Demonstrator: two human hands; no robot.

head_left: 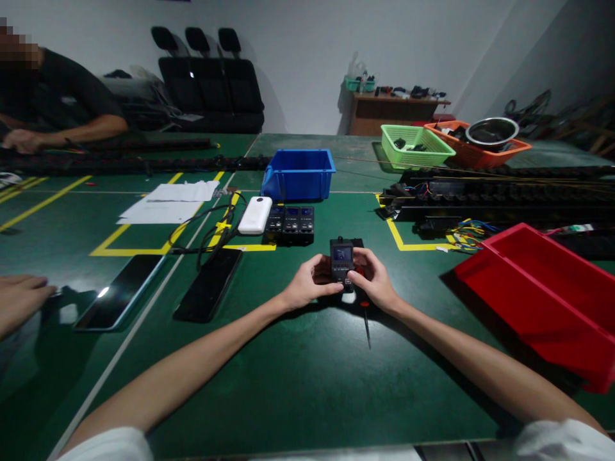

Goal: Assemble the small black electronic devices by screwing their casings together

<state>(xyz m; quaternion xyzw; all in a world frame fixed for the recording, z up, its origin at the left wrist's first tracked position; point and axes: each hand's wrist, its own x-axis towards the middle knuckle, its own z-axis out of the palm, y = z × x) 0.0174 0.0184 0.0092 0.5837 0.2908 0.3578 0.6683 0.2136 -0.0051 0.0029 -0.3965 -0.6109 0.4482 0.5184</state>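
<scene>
Between both hands I hold a small black device with a lit screen (pixel 342 255), upright above the green table. My left hand (pixel 310 282) grips its left side, the thumb along the lower edge. On the other side my right hand (pixel 377 282) is closed on it, with the thumb at a light button near the bottom right of its face. Below the hands lies a screwdriver (pixel 368 326), its thin shaft pointing toward me and part of its red handle hidden. Several similar black devices (pixel 291 224) stand in a row farther back.
A red bin (pixel 533 301) stands tilted at right. Left are two phones (pixel 209 285), a white power bank (pixel 255 215), cables and papers (pixel 163 203). Behind sit a blue bin (pixel 300 182), a green basket (pixel 416 150) and wired black rails (pixel 480 198). Another person's hand (pixel 24 301) rests at far left.
</scene>
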